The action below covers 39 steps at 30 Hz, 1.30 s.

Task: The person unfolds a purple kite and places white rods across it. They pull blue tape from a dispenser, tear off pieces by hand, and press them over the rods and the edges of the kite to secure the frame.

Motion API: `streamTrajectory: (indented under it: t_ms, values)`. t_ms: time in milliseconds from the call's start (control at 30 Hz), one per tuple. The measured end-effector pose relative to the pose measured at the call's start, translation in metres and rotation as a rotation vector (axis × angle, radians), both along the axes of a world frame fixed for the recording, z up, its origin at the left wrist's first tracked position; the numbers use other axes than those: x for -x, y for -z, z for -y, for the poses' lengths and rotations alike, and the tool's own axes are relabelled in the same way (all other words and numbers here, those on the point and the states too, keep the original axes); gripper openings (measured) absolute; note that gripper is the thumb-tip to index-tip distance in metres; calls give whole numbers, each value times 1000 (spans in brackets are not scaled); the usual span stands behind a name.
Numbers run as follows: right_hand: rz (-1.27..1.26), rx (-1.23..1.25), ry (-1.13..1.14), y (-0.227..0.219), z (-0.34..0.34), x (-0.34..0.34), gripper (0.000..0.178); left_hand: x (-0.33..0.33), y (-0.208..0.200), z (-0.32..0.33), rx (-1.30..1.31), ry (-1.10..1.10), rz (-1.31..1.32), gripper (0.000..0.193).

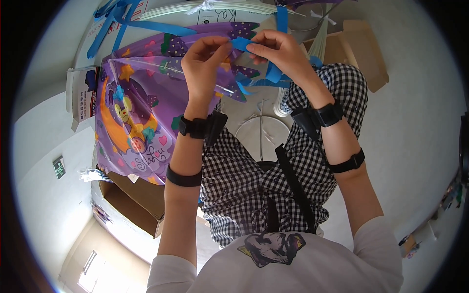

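A short piece of blue ribbon (pixel 241 44) is stretched between my two hands, above the purple sheet. My left hand (pixel 205 61) pinches its left end between thumb and fingertips. At the other end, my right hand (pixel 278 51) grips it with the thumb on top and the fingers curled beneath. More blue ribbon (pixel 275 73) hangs below my right hand; whether it joins the held piece I cannot tell. The thin purple sheet (pixel 168 105), printed with a cartoon animal, moon and stars, drapes below and left of my left hand.
Long blue strips (pixel 122 24) and a bundle of thin white rods (pixel 229 6) lie at the far side. An opened cardboard box (pixel 364 53) is at the far right. A small printed carton (pixel 80 95) and a brown box (pixel 132 198) are on the left. A metal ring stand (pixel 261 129) shows between my knees.
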State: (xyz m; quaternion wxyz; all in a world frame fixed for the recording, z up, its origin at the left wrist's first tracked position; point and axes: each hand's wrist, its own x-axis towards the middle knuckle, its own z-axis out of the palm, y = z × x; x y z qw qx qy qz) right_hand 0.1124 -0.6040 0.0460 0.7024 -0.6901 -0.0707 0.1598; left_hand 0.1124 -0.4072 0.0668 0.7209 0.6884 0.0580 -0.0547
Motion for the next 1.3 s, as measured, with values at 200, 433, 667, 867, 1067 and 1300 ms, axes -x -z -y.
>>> streamTrajectory:
  t_ms: [200,433,667,867,1067,1300]
  values:
    - [-28,-87,74,-6,-5,0,21,10,6,9,-383,14,427,15]
    - [-47,-101,146,-2,-3,1,22,20,6,21,-352,70,351,14]
    - [-70,-98,151,-7,-2,0,22,26,8,23,-223,130,203,10]
    - [-212,-253,136,-8,-5,1,24,25,18,22,-80,46,96,9]
    - [-388,-567,88,-6,3,-3,28,25,20,19,-98,50,92,10]
    - [-425,-634,139,-13,2,-4,31,27,21,17,-126,62,64,10]
